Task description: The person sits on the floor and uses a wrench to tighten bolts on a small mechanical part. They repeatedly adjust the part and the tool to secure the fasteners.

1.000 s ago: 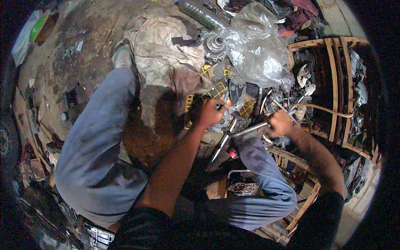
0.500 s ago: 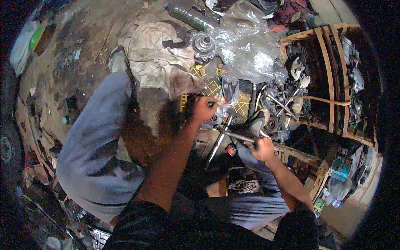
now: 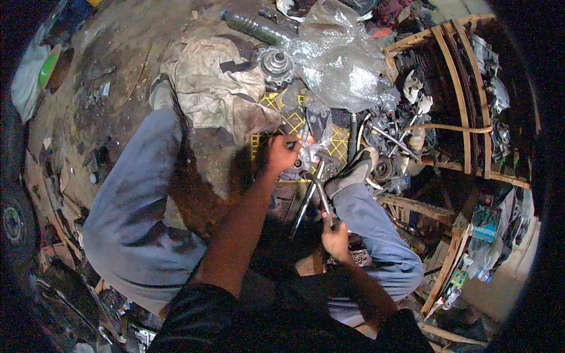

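Note:
My right hand (image 3: 335, 240) is closed round the lower end of an L-shaped wrench (image 3: 321, 194), a metal bar bent at its top. That bent end reaches a grey metal machine part (image 3: 305, 157) between my feet. Up at the left of this part, my left hand (image 3: 283, 154) has its fingers curled, and what they hold, if anything, is hidden. A second long metal bar (image 3: 304, 210) slants down from the part, passing behind the wrench. Beneath the part lies a dark sheet with yellow lines (image 3: 339, 141).
A dirty cloth (image 3: 209, 88) lies beyond my left arm, beside a round metal housing (image 3: 276, 63). Bubble wrap (image 3: 341, 56) and a plastic bottle (image 3: 253, 27) are at the far side. Greasy metal parts (image 3: 385, 167) crowd the right, before a wooden frame (image 3: 456, 88).
My right hand has swung down and left with the wrench, so its handle now points more toward me. My left hand stays by the machine part. The whole view has shifted slightly.

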### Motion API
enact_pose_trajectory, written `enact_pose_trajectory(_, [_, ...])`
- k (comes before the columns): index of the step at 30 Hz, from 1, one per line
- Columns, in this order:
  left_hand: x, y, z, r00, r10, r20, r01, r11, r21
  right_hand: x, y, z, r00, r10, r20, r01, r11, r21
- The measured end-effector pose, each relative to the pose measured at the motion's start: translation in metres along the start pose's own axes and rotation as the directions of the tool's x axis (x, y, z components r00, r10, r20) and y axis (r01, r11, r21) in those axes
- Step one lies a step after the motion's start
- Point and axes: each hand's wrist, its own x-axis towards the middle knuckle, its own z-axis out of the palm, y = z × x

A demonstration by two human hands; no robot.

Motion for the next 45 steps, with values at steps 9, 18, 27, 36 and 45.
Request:
enact_pose_trajectory(9, [-0.002, 0.015, -0.001, 0.998, -0.059, 0.002, 0.059, 0.997, 0.040, -0.048, 0.020, 0.087, 0.873, 0.478, 0.102, -0.477, 0.789, 0.386])
enact_pose_trajectory(18, [-0.006, 0.008, -0.001, 0.998, 0.044, -0.049, -0.042, 0.998, 0.051, -0.037, -0.103, 0.156, 0.694, 0.643, 0.325, -0.618, 0.299, 0.727])
enact_pose_trajectory(27, [0.002, 0.023, -0.015, 0.977, 0.099, 0.187, -0.106, 0.994, 0.027, -0.025, -0.113, 0.135, 0.826, 0.447, 0.344, -0.535, 0.428, 0.728])
enact_pose_trajectory(36, [-0.037, 0.089, -0.068, 0.764, 0.416, 0.493, -0.543, 0.828, 0.142, -0.013, -0.051, 0.133, 0.947, 0.318, 0.048, -0.216, 0.520, 0.826])
enact_pose_trajectory(45, [-0.074, 0.075, -0.049, 0.818, 0.349, 0.457, -0.560, 0.661, 0.500, -0.007, -0.077, 0.012, 0.811, 0.409, 0.417, -0.583, 0.515, 0.628])
